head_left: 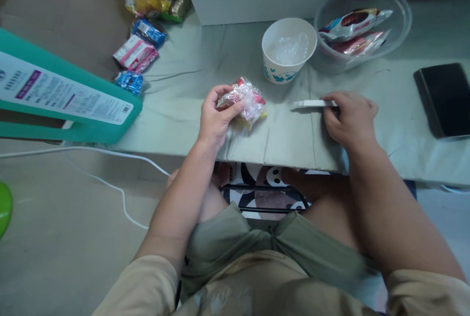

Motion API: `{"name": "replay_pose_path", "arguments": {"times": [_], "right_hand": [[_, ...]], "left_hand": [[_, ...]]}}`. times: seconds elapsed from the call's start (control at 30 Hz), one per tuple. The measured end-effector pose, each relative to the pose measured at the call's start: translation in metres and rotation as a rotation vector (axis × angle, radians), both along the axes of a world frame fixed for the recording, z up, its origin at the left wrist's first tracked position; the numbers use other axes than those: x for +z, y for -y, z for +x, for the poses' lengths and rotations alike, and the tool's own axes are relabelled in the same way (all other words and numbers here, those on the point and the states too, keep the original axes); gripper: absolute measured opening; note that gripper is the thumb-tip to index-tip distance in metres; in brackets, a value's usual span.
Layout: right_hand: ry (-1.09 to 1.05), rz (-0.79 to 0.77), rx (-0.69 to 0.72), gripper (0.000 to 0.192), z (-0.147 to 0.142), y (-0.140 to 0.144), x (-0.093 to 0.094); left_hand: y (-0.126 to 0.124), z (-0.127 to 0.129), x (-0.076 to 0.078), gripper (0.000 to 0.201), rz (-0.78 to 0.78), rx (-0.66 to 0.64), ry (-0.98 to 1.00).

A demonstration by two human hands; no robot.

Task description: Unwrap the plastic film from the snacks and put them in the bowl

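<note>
My left hand [217, 114] is closed on a crinkled clear plastic packet [246, 101] with red and yellow parts, pinched between thumb and fingers just above the cloth. In my right hand [350, 116] is a slim white tool [310, 103] that looks like a small cutter; its tip points left toward the packet, and a gap lies between them. Beyond the two hands stands a paper cup [281, 75] with a blue-green leaf print and crumpled clear plastic inside. What is inside the packet is hard to make out.
Right of the cup, a clear plastic bowl [402, 22] holds snack packets. A black flat device [446, 100] lies at the right. Small blue and pink packets [136, 54] lie at the left, behind a green-edged box or holder [125, 118]. A white cable [106, 150] hangs below the table edge.
</note>
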State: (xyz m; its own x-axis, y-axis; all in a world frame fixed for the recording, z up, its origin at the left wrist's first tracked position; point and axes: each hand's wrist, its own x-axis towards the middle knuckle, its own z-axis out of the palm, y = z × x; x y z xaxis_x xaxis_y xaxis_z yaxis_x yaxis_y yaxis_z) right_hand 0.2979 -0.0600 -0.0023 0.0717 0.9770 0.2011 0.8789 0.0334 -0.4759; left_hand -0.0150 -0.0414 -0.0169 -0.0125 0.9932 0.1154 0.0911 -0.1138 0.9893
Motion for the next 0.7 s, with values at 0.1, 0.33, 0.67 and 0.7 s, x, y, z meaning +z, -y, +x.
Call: {"name": "replay_pose_path", "arguments": {"times": [0.1,0.33,0.67,0.7], "right_hand": [[-0.245,0.068,-0.012,0.029,-0.018,0.006,0.006],[-0.696,-0.181,0.262,0.026,-0.075,0.029,0.023],[-0.546,-0.133,0.294,0.035,-0.076,0.025,0.025],[-0.543,-0.121,0.296,0.036,-0.075,0.026,0.026]], "left_hand": [[-0.001,0.008,-0.003,0.054,0.020,0.036,0.124],[-0.003,0.028,-0.009,0.059,0.100,0.090,0.121],[-0.005,0.031,-0.008,0.060,0.091,0.048,0.029],[-0.004,0.031,-0.007,0.060,0.081,0.054,0.020]]}}
